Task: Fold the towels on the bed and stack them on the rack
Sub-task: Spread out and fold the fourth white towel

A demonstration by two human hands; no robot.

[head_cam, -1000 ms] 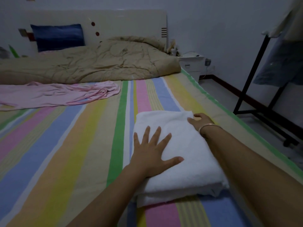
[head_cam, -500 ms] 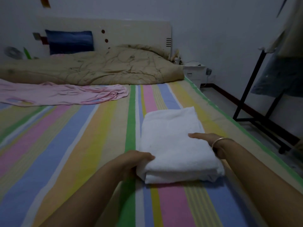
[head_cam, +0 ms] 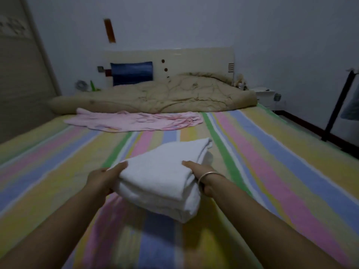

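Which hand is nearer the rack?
Right. The right hand grips the towel on the side toward the rack; the left hand grips its other side, farther away.

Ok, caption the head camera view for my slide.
The left hand and right hand grip a folded white towel over the striped bed; a pink towel lies spread behind.

Two bare forearms, a thin silvery bangle [head_cam: 207, 173] round the right wrist

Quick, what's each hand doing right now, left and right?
Left hand: grips the left edge of the folded white towel, thumb on top.
Right hand: grips the towel's right edge, thumb on top.
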